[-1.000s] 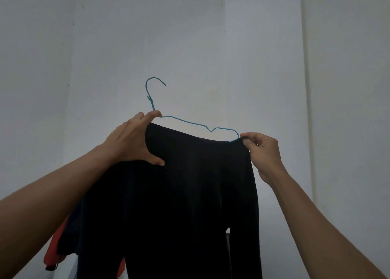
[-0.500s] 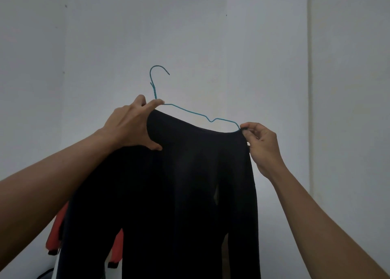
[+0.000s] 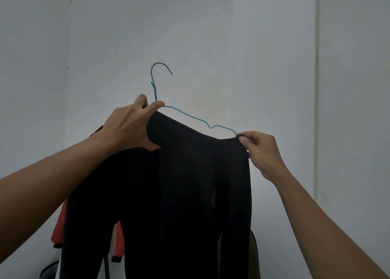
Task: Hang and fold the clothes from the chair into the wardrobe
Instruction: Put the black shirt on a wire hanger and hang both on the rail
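In front of a pale grey wall [image 3: 211, 36], head view only.

- Both arms are raised, bare to the frame edge. Between the hands hangs a black garment [image 3: 190, 183], held up in the air at about the centre of the frame.
- The garment sits on a blue wire hanger [image 3: 155, 93]. The hook is upright, open end to the right, and touches nothing. The twisted neck shows just above the left hand. The right arm of the wire is bare as it slopes down, with a small notch near its far end.
- Left hand [image 3: 128, 129]: grips the garment's top edge at the base of the hanger's neck. Its fingers curl over the top of the cloth and the thumb presses into the fabric below. Whether the wire itself is inside the grip, cannot tell.
- Right hand [image 3: 261, 152]: thumb and forefinger pinch the cloth at the hanger's right tip, and the other fingers are curled in behind.
- The top edge of the cloth sags between the two hands. The body of the garment falls in long dark folds to the bottom of the frame, with a narrow slit of light low on the right side.
- Behind the garment, lower left: a red garment [image 3: 60, 226] with dark cuffs, partly hidden.
- Bottom left corner: a dark rounded object [image 3: 47, 271], too dim to name.
- Wall: a corner line runs down the left side, a vertical edge down the right.
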`<move>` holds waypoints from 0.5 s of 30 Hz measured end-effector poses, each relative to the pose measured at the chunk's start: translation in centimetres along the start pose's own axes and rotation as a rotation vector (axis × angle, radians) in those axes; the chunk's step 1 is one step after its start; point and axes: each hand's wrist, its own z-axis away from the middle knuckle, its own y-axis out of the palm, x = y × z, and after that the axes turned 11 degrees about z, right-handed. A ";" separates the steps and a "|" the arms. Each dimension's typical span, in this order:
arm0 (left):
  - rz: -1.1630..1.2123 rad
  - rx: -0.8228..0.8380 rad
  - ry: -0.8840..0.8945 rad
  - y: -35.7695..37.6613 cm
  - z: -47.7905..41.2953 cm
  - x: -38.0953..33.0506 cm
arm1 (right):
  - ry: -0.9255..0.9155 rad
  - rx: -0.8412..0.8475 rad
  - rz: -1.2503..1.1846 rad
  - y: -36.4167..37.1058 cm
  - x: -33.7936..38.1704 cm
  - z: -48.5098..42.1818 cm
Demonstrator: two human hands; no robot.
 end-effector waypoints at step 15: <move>0.198 -0.044 -0.035 0.5 1.8 0.8 | -0.027 -0.026 0.066 -0.5 0.2 0.5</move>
